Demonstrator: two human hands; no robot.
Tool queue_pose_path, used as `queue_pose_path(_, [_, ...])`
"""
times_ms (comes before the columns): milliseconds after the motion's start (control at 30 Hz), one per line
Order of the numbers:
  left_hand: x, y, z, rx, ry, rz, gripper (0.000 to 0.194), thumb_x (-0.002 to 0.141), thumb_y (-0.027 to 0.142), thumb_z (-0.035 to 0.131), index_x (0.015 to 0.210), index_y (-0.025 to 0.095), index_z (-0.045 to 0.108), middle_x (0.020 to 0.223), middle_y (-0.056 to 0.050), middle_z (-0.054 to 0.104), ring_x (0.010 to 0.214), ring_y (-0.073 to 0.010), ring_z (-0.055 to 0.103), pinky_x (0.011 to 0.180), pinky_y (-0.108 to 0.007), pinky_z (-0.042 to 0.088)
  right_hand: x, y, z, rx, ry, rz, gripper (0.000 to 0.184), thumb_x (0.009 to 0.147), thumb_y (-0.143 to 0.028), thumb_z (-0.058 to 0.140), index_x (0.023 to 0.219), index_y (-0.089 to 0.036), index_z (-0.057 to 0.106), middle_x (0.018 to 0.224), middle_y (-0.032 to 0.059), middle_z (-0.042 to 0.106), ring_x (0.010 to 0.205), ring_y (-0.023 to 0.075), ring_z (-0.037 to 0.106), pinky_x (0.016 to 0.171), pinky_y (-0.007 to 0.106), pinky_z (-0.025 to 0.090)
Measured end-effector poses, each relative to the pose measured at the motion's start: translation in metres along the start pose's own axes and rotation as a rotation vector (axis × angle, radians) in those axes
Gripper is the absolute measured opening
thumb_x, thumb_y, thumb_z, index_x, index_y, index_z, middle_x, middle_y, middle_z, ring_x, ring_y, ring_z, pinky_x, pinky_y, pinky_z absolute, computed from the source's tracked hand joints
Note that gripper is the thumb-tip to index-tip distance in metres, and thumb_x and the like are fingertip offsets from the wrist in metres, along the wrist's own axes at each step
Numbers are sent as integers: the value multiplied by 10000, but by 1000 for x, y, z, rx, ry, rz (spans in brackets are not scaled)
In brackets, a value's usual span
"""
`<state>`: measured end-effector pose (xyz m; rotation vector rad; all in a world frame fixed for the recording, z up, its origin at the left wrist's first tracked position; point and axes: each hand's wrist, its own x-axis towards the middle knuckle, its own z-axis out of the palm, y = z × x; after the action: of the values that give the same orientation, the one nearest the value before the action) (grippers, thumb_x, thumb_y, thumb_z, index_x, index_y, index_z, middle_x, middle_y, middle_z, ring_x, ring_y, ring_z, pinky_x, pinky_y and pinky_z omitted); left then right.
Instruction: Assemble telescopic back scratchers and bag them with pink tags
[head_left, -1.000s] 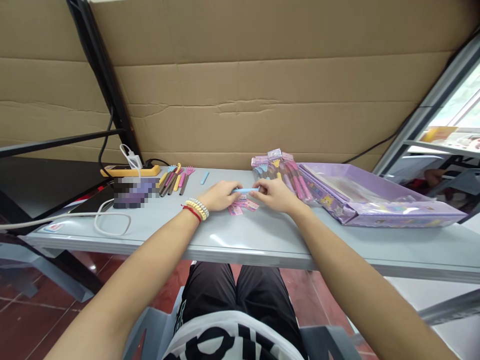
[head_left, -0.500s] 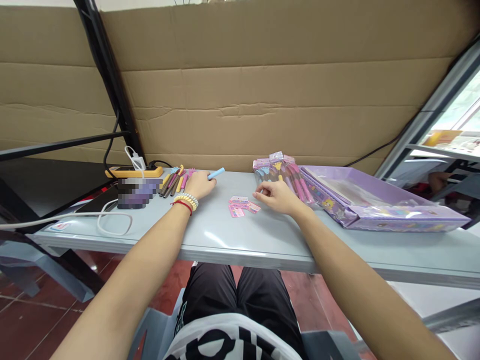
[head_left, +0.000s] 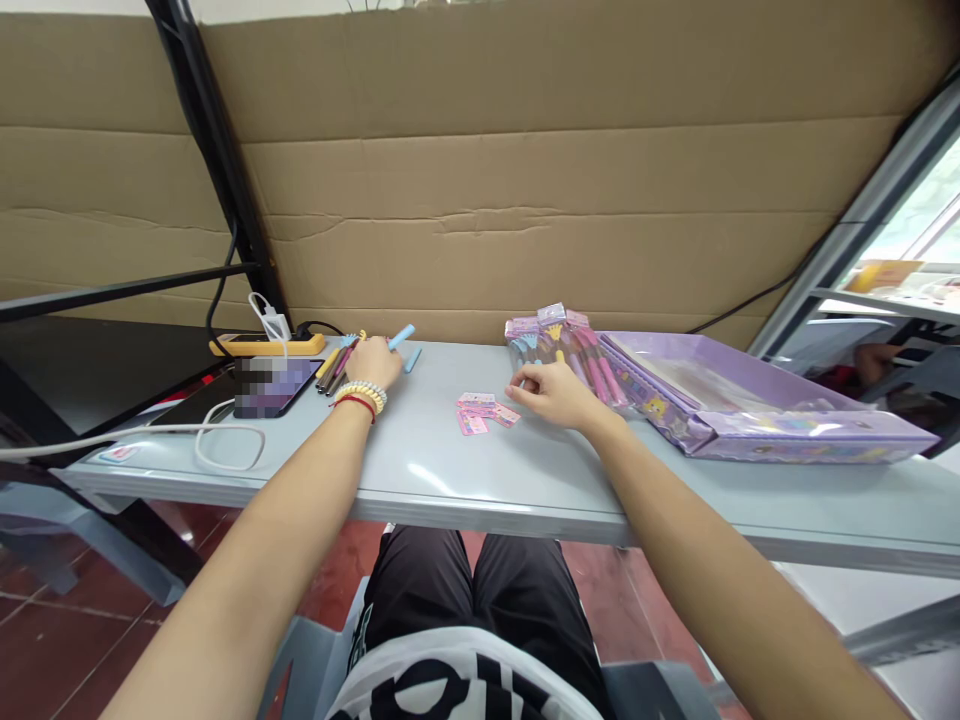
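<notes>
My left hand (head_left: 375, 364), with beaded bracelets and a red string at its wrist, is closed around a light-blue pen (head_left: 402, 337) whose end sticks up to the right. Just below that end is a short blue shape (head_left: 412, 360); I cannot tell whether it is a separate piece or a reflection. Several loose pens (head_left: 334, 366) lie beside and partly behind this hand. Fingers curled together, my right hand (head_left: 551, 392) rests in front of the bagged pens (head_left: 592, 360); what its fingertips hold, if anything, is hidden. Small pink printed cards (head_left: 484, 411) lie between both hands.
A purple open box (head_left: 787, 430) with clear plastic inside stands at the right. At the left are a phone (head_left: 296, 385), a white cable (head_left: 232, 465) and a yellow power strip (head_left: 292, 346). Cardboard (head_left: 487, 180) walls off the back of the grey table (head_left: 465, 500).
My left hand has moved left with the light-blue pen, over the loose pens. A blue shape now shows to its right. My right hand has stayed in place.
</notes>
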<state>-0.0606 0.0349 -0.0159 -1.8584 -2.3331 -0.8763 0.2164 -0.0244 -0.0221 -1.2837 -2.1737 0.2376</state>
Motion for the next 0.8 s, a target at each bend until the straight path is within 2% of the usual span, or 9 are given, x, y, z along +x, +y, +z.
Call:
queue_pose_path(167, [12, -21, -13, 10, 89, -190, 438, 849, 438, 459, 993, 85, 674, 1067, -249, 653, 1033, -377, 602, 844, -469, 475, 0, 0, 0, -14, 15, -18, 225, 793, -343, 534, 722, -149, 625, 548, -1, 551, 513, 109, 451, 537, 243, 314])
queue_pose_path(300, [17, -37, -19, 37, 62, -257, 439, 770, 440, 577, 1018, 88, 660, 1128, -249, 636, 1079, -386, 585, 865, -464, 476, 0, 2, 0, -17, 10, -26, 225, 794, -344, 533, 724, -151, 627, 549, -1, 558, 510, 108, 452, 533, 241, 312])
queue_pose_path(433, [18, -45, -19, 59, 12, -301, 406, 755, 375, 607, 1062, 112, 638, 1168, -246, 620, 1112, -387, 574, 869, -466, 474, 1, 3, 1, -11, 14, -23, 225, 796, -348, 535, 730, -154, 629, 551, -1, 561, 508, 108, 453, 528, 241, 307])
queue_pose_path(800, [21, -52, -17, 102, -50, -333, 379, 770, 387, 567, 1057, 145, 621, 1211, -216, 605, 1137, -355, 566, 901, -461, 450, 0, 0, -1, -11, 7, -17, 219, 793, -338, 529, 724, -153, 624, 550, -4, 547, 517, 108, 448, 530, 238, 312])
